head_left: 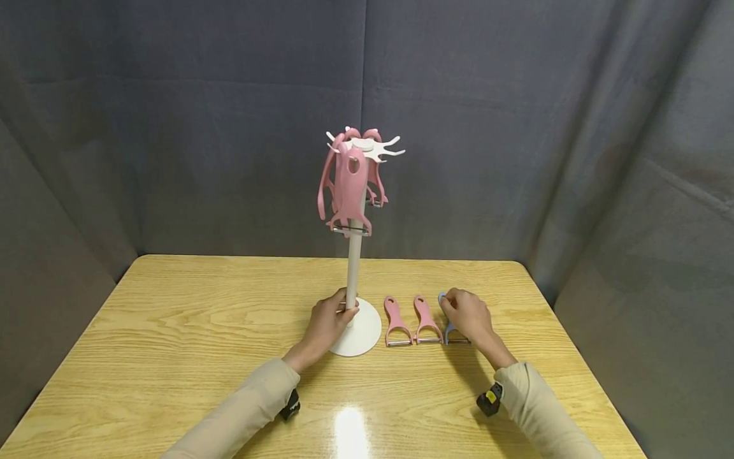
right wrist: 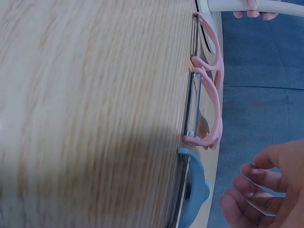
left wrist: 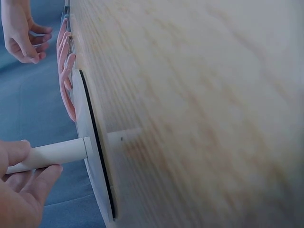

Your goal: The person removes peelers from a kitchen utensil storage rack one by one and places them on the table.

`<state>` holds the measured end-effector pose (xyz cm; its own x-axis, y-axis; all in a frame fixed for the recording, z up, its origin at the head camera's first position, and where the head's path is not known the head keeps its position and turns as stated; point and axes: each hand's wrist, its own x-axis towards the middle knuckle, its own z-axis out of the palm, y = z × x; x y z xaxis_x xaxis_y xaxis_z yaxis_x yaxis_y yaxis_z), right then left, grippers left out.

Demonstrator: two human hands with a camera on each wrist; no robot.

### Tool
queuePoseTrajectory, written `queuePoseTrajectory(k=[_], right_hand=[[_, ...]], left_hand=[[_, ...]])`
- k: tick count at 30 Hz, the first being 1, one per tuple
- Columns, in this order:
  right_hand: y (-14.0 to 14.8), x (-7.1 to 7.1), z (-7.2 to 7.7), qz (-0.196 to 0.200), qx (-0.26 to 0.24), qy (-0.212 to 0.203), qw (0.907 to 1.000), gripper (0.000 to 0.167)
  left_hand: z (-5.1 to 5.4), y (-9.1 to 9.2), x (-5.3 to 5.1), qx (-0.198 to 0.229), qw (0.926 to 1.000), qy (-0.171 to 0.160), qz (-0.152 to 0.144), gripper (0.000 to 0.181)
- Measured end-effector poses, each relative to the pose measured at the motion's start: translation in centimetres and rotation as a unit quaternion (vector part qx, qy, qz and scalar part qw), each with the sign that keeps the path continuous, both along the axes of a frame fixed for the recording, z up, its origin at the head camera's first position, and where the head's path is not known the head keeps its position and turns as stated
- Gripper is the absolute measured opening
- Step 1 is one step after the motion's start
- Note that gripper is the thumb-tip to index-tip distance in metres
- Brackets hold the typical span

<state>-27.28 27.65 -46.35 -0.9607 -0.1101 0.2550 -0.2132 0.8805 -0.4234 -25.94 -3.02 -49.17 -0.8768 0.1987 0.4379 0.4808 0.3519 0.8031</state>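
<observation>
A white stand (head_left: 354, 261) rises from a round base and carries several pink peelers (head_left: 351, 194) on the left and back hooks of its top. My left hand (head_left: 328, 325) grips the pole low down, thumb and fingers around it in the left wrist view. Just over a blue peeler (right wrist: 197, 190) hovers my right hand (head_left: 469, 313), its fingers loosely bent and apart from the peeler in the right wrist view. In the head view this hand hides part of the blue handle. Two pink peelers, one nearer the base (head_left: 394, 312) and one in the middle (head_left: 423, 311), lie beside it.
The wooden table (head_left: 201, 331) has its back edge against grey curtains (head_left: 229, 159). Bare white hooks (head_left: 392, 146) stick out at the right of the stand's top. The three peelers lie in a row right of the base, blades toward me.
</observation>
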Motion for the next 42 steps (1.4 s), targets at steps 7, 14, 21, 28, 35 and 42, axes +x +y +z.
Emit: queuePoseTrajectory(k=[7, 14, 21, 28, 35, 42], right_hand=[[-0.2, -0.4, 0.3, 0.011, 0.004, 0.009, 0.9999, 0.018], [-0.5, -0.8, 0.6, 0.020, 0.005, 0.017, 0.9996, 0.017], [-0.9, -1.1, 1.0, 0.027, -0.004, 0.021, 0.9994, 0.018], [-1.5, -1.4, 1.3, 0.039, -0.018, 0.018, 0.9989, 0.019], [-2.0, -1.7, 1.7, 0.068, -0.038, 0.033, 0.9964, 0.018], [-2.6, -1.9, 2.2, 0.077, -0.056, 0.039, 0.9948, 0.019]], left_hand=[[0.0, 0.0, 0.0, 0.002, 1.0000, -0.001, 0.003, 0.026], [0.1, 0.1, 0.0, 0.005, 1.0000, -0.003, 0.004, 0.026], [0.1, 0.0, 0.1, 0.004, 1.0000, -0.001, 0.003, 0.027], [0.0, 0.0, 0.0, 0.001, 1.0000, 0.000, 0.005, 0.027], [-0.1, 0.0, 0.0, -0.001, 1.0000, 0.000, 0.005, 0.024], [-0.1, 0.0, -0.1, 0.004, 1.0000, 0.001, -0.001, 0.023]])
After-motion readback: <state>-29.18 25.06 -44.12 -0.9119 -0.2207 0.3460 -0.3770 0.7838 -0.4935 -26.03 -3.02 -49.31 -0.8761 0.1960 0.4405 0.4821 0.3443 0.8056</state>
